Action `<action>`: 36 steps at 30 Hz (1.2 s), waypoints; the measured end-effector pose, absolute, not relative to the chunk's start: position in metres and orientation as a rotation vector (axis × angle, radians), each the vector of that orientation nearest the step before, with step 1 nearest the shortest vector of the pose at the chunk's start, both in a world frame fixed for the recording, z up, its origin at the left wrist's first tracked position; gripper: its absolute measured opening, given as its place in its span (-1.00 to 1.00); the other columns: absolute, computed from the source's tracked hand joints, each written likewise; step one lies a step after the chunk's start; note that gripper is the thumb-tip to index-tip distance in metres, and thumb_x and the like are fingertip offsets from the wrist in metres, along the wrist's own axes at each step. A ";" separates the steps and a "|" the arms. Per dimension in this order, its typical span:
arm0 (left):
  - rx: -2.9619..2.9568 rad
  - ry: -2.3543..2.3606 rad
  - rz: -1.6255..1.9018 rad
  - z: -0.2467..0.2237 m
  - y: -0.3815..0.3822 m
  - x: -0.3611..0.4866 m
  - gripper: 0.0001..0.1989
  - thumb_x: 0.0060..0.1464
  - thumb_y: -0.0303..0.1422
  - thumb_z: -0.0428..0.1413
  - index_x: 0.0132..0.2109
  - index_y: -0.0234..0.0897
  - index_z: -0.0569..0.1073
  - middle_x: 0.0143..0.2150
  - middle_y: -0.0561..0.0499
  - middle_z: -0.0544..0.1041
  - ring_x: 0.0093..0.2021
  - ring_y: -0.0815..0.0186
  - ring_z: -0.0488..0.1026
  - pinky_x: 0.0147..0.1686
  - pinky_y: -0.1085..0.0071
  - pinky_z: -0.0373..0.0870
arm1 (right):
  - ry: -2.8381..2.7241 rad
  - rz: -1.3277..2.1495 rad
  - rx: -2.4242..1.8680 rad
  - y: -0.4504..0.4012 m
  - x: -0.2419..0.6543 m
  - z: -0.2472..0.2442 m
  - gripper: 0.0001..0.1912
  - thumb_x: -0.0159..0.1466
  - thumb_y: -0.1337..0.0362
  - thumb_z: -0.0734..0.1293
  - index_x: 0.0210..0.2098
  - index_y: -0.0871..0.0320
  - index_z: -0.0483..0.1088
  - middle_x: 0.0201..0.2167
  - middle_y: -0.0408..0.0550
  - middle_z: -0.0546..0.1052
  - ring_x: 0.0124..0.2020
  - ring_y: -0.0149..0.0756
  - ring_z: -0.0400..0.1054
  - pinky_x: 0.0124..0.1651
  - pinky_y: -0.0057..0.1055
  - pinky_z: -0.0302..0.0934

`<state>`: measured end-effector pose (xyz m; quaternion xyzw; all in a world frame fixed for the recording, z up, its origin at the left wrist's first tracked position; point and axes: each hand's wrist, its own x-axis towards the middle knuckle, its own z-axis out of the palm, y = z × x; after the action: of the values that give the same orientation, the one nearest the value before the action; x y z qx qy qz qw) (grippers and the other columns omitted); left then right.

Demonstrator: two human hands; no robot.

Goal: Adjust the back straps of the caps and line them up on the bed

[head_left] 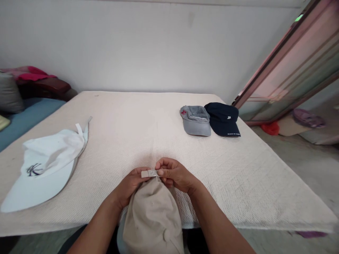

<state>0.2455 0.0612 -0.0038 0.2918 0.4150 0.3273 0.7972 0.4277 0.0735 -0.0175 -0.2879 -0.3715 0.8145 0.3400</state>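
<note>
A beige baseball cap (153, 215) lies at the table's front edge with its back strap turned away from me. The strap carries a metal buckle (153, 173). My left hand (134, 182) is closed on the strap to the left of the buckle. From the right, my right hand (173, 173) pinches the strap beside the buckle with thumb and fingers. Part of the cap's brim is hidden under its crown.
A white cap (53, 155) with its strap undone lies on the left. Towards the back right sit a grey cap (196, 121) and a navy cap (224, 120), side by side. A cream cloth (127, 123) covers the table, which meets a white wall (137, 46).
</note>
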 end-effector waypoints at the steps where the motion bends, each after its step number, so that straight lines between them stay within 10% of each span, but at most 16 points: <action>1: 0.629 0.887 0.685 -0.003 0.061 0.246 -0.84 -0.15 -0.43 0.27 -0.33 -0.38 0.56 -0.45 -0.09 0.56 -0.46 0.33 0.46 -0.39 0.47 0.33 | -0.963 2.111 -0.745 0.073 0.427 -0.018 -0.73 0.05 0.23 0.45 -0.32 0.18 0.33 -0.67 -0.30 0.31 -0.70 -0.61 0.04 -0.65 -0.62 -0.15; 16: 0.607 0.807 0.751 -0.004 0.059 0.245 -0.90 -0.12 -0.45 0.23 -0.36 -0.37 0.53 -0.43 -0.09 0.57 -0.43 0.28 0.48 -0.32 0.41 0.35 | -1.139 2.055 -0.826 0.071 0.434 -0.016 -0.75 0.14 0.14 0.38 -0.39 0.24 0.39 -0.50 -0.14 0.41 -0.52 -0.51 0.25 -0.40 -0.50 0.13; 36: 0.635 0.858 0.664 -0.006 0.060 0.246 -0.87 -0.13 -0.42 0.26 -0.35 -0.38 0.53 -0.49 -0.04 0.52 -0.50 0.38 0.40 -0.45 0.49 0.26 | -0.911 2.195 -0.713 0.070 0.436 -0.021 -0.82 0.11 0.25 0.40 -0.42 0.24 0.38 -0.65 -0.23 0.35 -0.67 -0.58 0.12 -0.59 -0.58 -0.02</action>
<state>0.2459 0.0598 -0.0064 0.2972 0.4011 0.3106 0.8089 0.4357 0.0696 -0.0205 -0.2720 -0.3475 0.8367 0.3242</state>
